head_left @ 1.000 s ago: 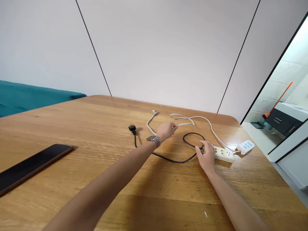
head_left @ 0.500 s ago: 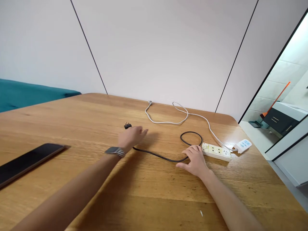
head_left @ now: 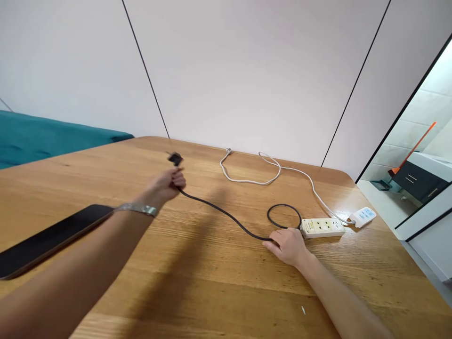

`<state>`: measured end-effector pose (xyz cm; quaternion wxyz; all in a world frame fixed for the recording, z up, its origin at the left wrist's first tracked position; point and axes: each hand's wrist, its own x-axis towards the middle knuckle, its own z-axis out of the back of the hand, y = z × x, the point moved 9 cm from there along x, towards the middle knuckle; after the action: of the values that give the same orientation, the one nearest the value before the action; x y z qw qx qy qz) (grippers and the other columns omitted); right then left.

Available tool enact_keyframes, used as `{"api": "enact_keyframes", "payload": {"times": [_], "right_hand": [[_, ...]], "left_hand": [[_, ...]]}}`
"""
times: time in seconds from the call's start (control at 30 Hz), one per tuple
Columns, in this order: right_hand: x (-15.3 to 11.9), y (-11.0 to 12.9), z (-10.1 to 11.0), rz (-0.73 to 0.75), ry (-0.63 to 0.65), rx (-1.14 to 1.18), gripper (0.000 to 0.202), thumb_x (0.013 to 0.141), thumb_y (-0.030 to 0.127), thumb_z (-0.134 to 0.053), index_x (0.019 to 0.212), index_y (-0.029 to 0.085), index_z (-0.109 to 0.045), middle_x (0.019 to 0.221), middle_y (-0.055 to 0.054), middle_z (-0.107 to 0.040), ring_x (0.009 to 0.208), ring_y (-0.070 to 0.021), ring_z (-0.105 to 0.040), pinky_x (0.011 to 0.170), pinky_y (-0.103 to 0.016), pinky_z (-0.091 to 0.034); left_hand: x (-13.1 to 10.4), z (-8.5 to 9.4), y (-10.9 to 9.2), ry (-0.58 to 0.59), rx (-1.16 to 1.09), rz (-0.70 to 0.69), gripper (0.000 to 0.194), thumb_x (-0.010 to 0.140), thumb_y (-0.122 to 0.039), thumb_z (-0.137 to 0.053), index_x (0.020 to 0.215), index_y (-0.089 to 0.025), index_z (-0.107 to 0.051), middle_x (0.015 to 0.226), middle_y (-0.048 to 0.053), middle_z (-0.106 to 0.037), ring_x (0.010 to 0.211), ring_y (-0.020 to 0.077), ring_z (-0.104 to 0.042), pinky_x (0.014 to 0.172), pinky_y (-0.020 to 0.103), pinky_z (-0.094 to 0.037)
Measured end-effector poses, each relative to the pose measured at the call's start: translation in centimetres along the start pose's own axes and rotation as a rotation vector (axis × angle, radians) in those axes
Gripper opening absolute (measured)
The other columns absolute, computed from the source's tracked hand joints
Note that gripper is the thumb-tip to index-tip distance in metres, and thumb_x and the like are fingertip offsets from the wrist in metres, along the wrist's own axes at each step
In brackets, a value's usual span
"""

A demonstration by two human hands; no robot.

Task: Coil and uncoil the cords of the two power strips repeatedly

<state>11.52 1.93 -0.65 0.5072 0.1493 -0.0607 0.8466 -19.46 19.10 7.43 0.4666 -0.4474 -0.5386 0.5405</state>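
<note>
At 9 o'clock a dark flat device (head_left: 49,242) lies on the wooden table (head_left: 197,292), its near-left end cut off by the frame edge; whether it is a phone or a tablet cannot be told. Behind it, at 10 o'clock, a teal cushion (head_left: 52,139) runs out of view to the left.

The left hand (head_left: 165,184), a metal watch (head_left: 138,208) on its wrist, is raised above the table with its fingers curled tight around the black cable (head_left: 219,212) just below the black plug (head_left: 175,158) — the plug stands clear above the knuckles, blurred, so its pins cannot be made out. From that grip the cable slopes down toward 3 o'clock.

At 12 o'clock a white cable (head_left: 247,181) lies in loose bends near the table's far edge, its small end (head_left: 229,151) too tiny to read.

The right hand (head_left: 287,245) rests palm down on the table, fingers together and pressed over the black cable where it meets the wood; the cable under the fingers is hidden. Just beyond, the cable makes 1 loop (head_left: 284,216) and reaches the white power strip (head_left: 323,227), which touches the hand's far side or nearly so. A white plug block (head_left: 363,216) lies at the strip's 2 o'clock.

The wall behind is pale with 3 thin dark seams — at far right an opening shows a tiled room with an orange-handled tool (head_left: 411,150).
</note>
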Motion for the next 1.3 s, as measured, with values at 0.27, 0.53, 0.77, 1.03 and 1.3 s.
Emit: {"api": "enact_keyframes", "payload": {"times": [0.27, 0.53, 0.77, 1.03, 1.3], "right_hand": [[0.9, -3.7, 0.6, -0.401, 0.08, 0.027, 0.043, 0.098, 0.045, -0.035, 0.08, 0.022, -0.067, 0.077, -0.006, -0.072, 0.07, -0.0185, -0.066, 0.056, -0.025, -0.028], [4.9, -5.7, 2.8, -0.724, -0.189, 0.788, 0.041, 0.093, 0.042, -0.037, 0.066, 0.019, -0.057, 0.055, -0.001, -0.06, 0.05, -0.0147, -0.061, 0.05, -0.023, -0.037], [4.6, 1.6, 8.2, -0.287, -0.393, 0.566, 0.042, 0.096, 0.043, -0.028, 0.077, 0.019, -0.056, 0.061, -0.002, -0.061, 0.056, -0.0155, -0.058, 0.053, -0.024, -0.031], [5.2, 6.6, 5.4, 0.008, 0.093, 0.152, 0.042, 0.096, 0.051, -0.038, 0.082, 0.018, -0.06, 0.074, -0.005, -0.07, 0.066, -0.0169, -0.062, 0.054, -0.026, -0.023], [5.4, 2.8, 5.0, -0.136, 0.204, 0.179, 0.04, 0.094, 0.047, -0.044, 0.072, 0.022, -0.067, 0.068, -0.002, -0.068, 0.064, -0.0156, -0.06, 0.053, -0.024, -0.025]], "left_hand": [[-2.8, 6.4, -12.7, 0.014, -0.422, -0.373, 0.045, 0.097, -0.01, -0.017, 0.054, -0.012, -0.028, 0.055, -0.005, 0.009, 0.036, 0.0014, -0.012, 0.058, 0.035, 0.0], [-12.1, -6.7, -3.7, 0.305, -0.351, 0.032, 0.019, 0.082, -0.031, -0.059, 0.071, -0.016, -0.053, 0.045, -0.01, -0.021, 0.033, 0.0029, -0.015, 0.038, 0.019, -0.001], [-13.9, -16.0, 1.9, 0.309, -0.533, 0.254, 0.04, 0.075, -0.054, -0.063, 0.069, -0.019, -0.045, 0.044, -0.013, -0.018, 0.034, 0.0028, -0.01, 0.034, 0.015, -0.006], [-13.4, -16.2, -2.2, 0.322, -0.472, 0.134, 0.029, 0.084, -0.028, -0.056, 0.061, -0.016, -0.043, 0.047, -0.006, -0.036, 0.038, 0.0047, -0.03, 0.035, 0.016, -0.021], [-12.0, -9.6, -11.2, 0.133, -0.713, -0.034, 0.044, 0.101, -0.034, -0.022, 0.06, -0.019, -0.029, 0.039, -0.008, -0.023, 0.035, 0.007, -0.026, 0.038, 0.018, -0.029]]}}
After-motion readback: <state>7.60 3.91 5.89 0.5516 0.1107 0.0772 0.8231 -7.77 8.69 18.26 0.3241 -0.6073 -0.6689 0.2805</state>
